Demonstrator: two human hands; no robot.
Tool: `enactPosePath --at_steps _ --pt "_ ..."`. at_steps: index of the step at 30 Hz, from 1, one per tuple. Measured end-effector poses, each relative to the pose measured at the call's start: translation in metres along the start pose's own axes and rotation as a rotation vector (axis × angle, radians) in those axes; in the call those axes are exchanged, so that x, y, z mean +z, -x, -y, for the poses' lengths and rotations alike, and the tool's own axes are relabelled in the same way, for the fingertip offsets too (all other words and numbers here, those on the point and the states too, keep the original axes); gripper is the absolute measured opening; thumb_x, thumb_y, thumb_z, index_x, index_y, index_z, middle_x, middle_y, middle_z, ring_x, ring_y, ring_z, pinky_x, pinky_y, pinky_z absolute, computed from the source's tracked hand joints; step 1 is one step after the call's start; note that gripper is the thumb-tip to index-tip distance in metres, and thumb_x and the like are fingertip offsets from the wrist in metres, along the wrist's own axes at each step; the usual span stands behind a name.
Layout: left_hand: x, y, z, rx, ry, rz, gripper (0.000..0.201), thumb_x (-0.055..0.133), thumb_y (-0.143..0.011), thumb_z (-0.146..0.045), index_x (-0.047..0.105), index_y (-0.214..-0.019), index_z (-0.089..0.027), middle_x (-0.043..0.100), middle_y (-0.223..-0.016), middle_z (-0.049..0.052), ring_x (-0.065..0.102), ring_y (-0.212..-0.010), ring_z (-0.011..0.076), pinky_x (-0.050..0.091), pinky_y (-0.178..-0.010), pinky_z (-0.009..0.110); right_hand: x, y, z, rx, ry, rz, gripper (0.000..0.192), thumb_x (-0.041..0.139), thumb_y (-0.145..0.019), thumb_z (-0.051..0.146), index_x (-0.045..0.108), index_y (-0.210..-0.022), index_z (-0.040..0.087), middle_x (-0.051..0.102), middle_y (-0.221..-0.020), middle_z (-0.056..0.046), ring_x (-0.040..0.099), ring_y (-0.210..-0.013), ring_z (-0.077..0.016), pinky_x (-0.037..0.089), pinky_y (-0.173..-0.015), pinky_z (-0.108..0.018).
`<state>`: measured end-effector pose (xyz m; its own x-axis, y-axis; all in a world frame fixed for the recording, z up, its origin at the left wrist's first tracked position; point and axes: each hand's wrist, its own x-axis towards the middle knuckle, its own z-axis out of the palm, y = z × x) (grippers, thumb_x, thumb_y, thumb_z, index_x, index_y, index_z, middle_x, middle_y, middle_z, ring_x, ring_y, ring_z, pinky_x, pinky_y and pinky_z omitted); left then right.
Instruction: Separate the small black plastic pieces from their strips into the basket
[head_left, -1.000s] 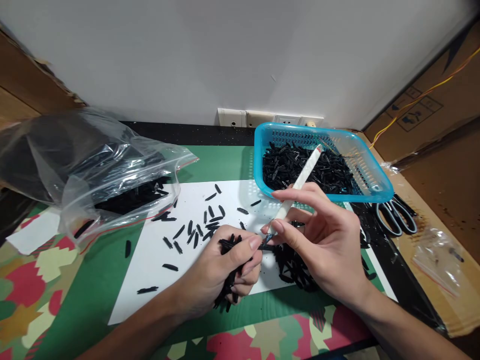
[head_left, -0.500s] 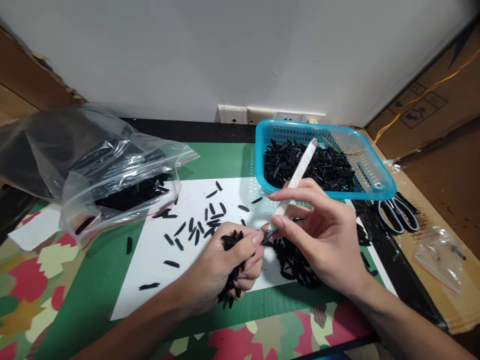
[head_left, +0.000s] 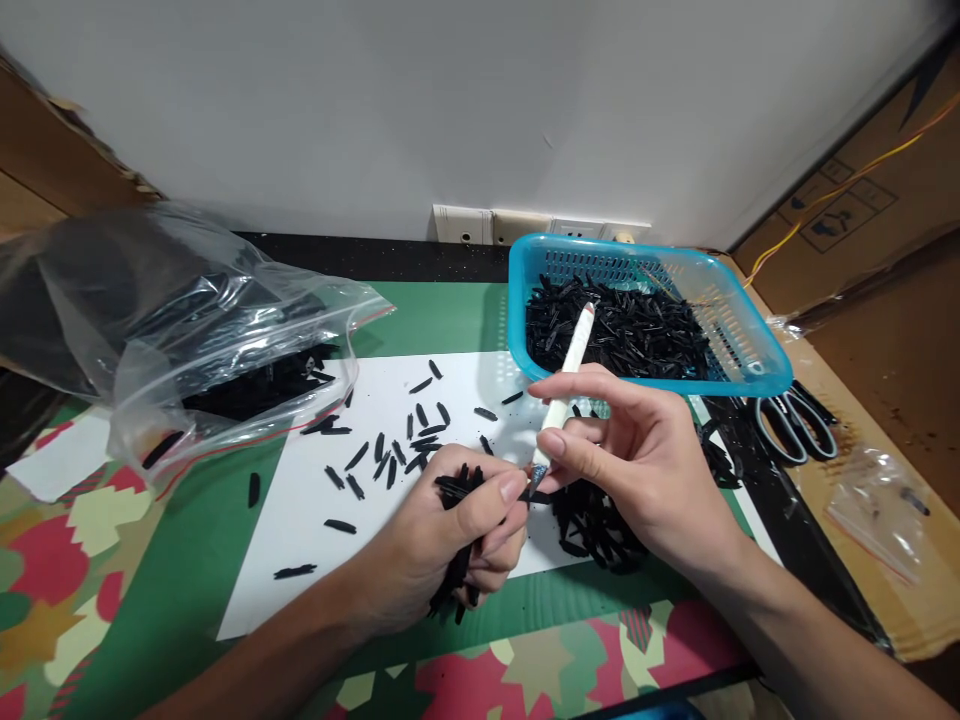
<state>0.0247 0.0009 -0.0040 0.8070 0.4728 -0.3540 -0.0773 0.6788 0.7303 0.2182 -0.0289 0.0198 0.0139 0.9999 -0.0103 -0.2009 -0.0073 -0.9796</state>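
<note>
My left hand (head_left: pixel 465 530) is closed around a bunch of small black strips (head_left: pixel 459 490), their ends poking out above and below the fist. One strip sticks out between its thumb and forefinger. My right hand (head_left: pixel 630 440) grips a white craft knife (head_left: pixel 571 370) like a pen, its dark tip pointing down at that strip, close to the left fingertips. Whether the tip touches the strip I cannot tell. Under the right hand lies a pile of black strips (head_left: pixel 596 530). More loose strips (head_left: pixel 390 460) are scattered over the white paper (head_left: pixel 292 535) to the left.
A blue basket (head_left: pixel 772 365) of black strips stands at the back right. On the left lies a clear zip bag (head_left: pixel 225 370) with more strips. Scissors (head_left: pixel 799 430) and a small plastic bag (head_left: pixel 877 515) lie at right. Wall sockets (head_left: pixel 521 228) are behind.
The knife has tipped more upright, its upper end shifting left and slightly down. My right hand has moved a little left with it. The left hand stays almost in place, still full of strips.
</note>
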Motion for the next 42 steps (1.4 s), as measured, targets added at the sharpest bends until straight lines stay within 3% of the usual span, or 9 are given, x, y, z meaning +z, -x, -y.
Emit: enactPosePath --at_steps 9,11,15,17,19,22,31,37,42 --pt "0.000 -0.001 0.003 -0.006 0.073 0.018 0.056 0.064 -0.098 -0.051 0.041 -0.057 -0.020 0.029 -0.047 -0.008 0.020 -0.043 0.0063 0.018 -0.038 0.019 0.001 0.002 -0.001 -0.108 0.003 -0.037 0.027 0.085 -0.089 0.022 0.076 -0.114 0.023 0.069 -0.108 -0.003 0.071 -0.061 -0.0096 0.071 -0.061 -0.026" --pt "-0.001 0.000 0.002 -0.013 0.087 0.006 0.055 0.063 -0.098 -0.052 0.041 -0.059 -0.021 0.028 -0.049 -0.008 0.020 -0.043 0.0070 0.019 -0.038 0.020 0.002 0.004 0.000 -0.218 0.043 -0.088 0.047 0.083 -0.089 0.015 0.069 -0.132 0.029 0.071 -0.113 -0.003 0.074 -0.066 -0.0112 0.071 -0.066 -0.027" --pt "-0.002 0.003 -0.002 0.015 0.121 -0.030 0.052 0.065 -0.096 -0.052 0.043 -0.061 -0.021 0.028 -0.050 -0.008 0.022 -0.043 0.0074 0.019 -0.038 0.020 0.003 0.007 0.002 -0.388 0.013 -0.132 0.100 0.079 -0.089 0.002 0.028 -0.163 0.046 0.078 -0.102 0.002 0.078 -0.078 -0.0156 0.071 -0.076 -0.032" --pt "-0.002 0.004 -0.003 0.035 0.150 -0.036 0.052 0.068 -0.095 -0.051 0.043 -0.060 -0.021 0.028 -0.050 -0.009 0.020 -0.043 0.0067 0.017 -0.038 0.019 -0.001 0.007 0.001 -0.391 0.000 -0.093 0.079 0.078 -0.090 0.003 0.049 -0.153 0.041 0.079 -0.094 0.002 0.079 -0.080 -0.0167 0.070 -0.075 -0.031" --pt "-0.002 0.004 -0.004 0.043 0.172 -0.031 0.053 0.071 -0.092 -0.051 0.043 -0.060 -0.020 0.028 -0.049 -0.009 0.019 -0.043 0.0060 0.016 -0.038 0.018 -0.006 0.006 -0.002 -0.394 0.041 -0.043 0.039 0.079 -0.091 0.006 0.077 -0.122 0.030 0.078 -0.094 -0.001 0.078 -0.083 -0.0170 0.069 -0.077 -0.031" --pt "-0.003 0.005 -0.006 0.040 0.181 -0.031 0.053 0.072 -0.092 -0.052 0.043 -0.060 -0.020 0.027 -0.049 -0.009 0.019 -0.043 0.0056 0.016 -0.038 0.018 -0.015 0.004 -0.007 -0.429 0.141 -0.020 0.013 0.085 -0.088 0.014 0.085 -0.094 0.025 0.073 -0.093 -0.004 0.072 -0.088 -0.0167 0.064 -0.077 -0.029" --pt "-0.006 0.010 -0.009 0.038 0.252 -0.017 0.053 0.070 -0.093 -0.051 0.041 -0.060 -0.021 0.029 -0.052 -0.009 0.020 -0.043 0.0062 0.018 -0.036 0.017 -0.008 0.019 -0.015 -0.180 -0.136 0.046 0.011 0.065 -0.105 0.027 0.070 -0.098 0.021 0.063 -0.056 0.004 0.055 -0.032 -0.0092 0.045 -0.034 -0.019" --pt "-0.011 0.011 -0.011 -0.020 0.391 0.111 0.053 0.072 -0.092 -0.050 0.043 -0.058 -0.021 0.030 -0.050 -0.009 0.021 -0.040 0.0066 0.020 -0.032 0.018 -0.005 0.021 -0.012 -0.221 -0.129 0.147 0.006 0.069 -0.103 0.027 0.069 -0.101 0.022 0.076 -0.073 -0.003 0.076 -0.056 -0.0190 0.062 -0.051 -0.029" --pt "-0.015 0.010 -0.009 -0.013 0.519 0.136 0.050 0.072 -0.093 -0.045 0.043 -0.060 -0.021 0.030 -0.051 -0.009 0.018 -0.040 0.0068 0.018 -0.033 0.019 -0.003 0.022 -0.010 -0.247 -0.038 0.104 0.012 0.066 -0.104 0.025 0.069 -0.116 0.024 0.078 -0.079 -0.003 0.077 -0.063 -0.0187 0.064 -0.057 -0.029"
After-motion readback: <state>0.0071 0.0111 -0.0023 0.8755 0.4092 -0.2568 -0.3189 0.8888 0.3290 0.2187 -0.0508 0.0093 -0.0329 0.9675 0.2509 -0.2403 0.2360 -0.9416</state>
